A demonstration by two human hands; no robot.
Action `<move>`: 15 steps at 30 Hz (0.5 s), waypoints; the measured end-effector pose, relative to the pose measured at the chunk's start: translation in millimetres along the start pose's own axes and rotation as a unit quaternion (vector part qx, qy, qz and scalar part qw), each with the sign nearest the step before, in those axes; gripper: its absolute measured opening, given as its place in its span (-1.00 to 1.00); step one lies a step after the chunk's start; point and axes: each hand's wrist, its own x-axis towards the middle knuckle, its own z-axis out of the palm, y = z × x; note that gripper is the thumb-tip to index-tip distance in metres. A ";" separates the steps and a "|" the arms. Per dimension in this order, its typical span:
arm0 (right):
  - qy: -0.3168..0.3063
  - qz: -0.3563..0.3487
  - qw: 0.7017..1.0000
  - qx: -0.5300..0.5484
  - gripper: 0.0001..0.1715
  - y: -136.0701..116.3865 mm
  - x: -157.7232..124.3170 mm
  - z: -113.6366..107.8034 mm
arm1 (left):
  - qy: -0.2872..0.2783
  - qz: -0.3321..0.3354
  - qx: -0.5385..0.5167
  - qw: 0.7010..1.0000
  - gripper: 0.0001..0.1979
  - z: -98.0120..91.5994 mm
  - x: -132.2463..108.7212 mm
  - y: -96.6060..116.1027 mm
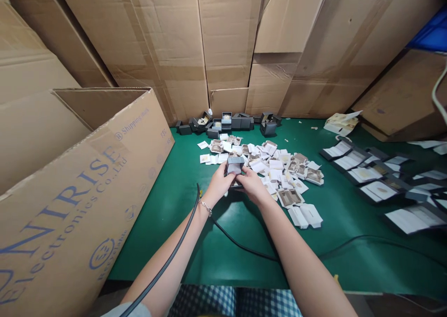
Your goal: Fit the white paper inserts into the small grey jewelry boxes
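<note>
Both of my hands are around a small dark box [235, 161] with a pale inside, its lid raised, low over the green tabletop. My left hand [220, 183] has its fingers closed on the box's left side, and a chain bracelet circles that wrist. On the right side my right hand [252, 184] grips the same box. The thumbs meet near its front, hiding part of its lower half. Just beyond and to the right lies a spread pile of white and beige inserts and papers [275, 165].
Dark boxes [240, 121] line the back edge; open dark boxes [379, 190] with white papers stand at right. A large printed carton [115, 168] fills the left. Cardboard [167, 37] walls the back. A black cable [240, 247] crosses the green table [223, 273] and passes over my left forearm.
</note>
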 end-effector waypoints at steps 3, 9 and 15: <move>0.003 0.015 1.000 0.003 -0.61 -0.5 -0.7 0.6 | -0.005 -0.009 -0.007 1.000 -0.63 0.2 2.0 -3.9; 0.001 0.023 1.000 0.002 -0.66 0.9 -1.6 3.0 | 0.007 -0.025 -0.034 0.999 -0.74 -1.3 6.0 -11.0; 0.003 0.000 0.999 -0.041 -0.68 2.9 -1.3 3.7 | 0.024 -0.048 -0.136 0.989 -0.82 -3.3 5.7 -4.6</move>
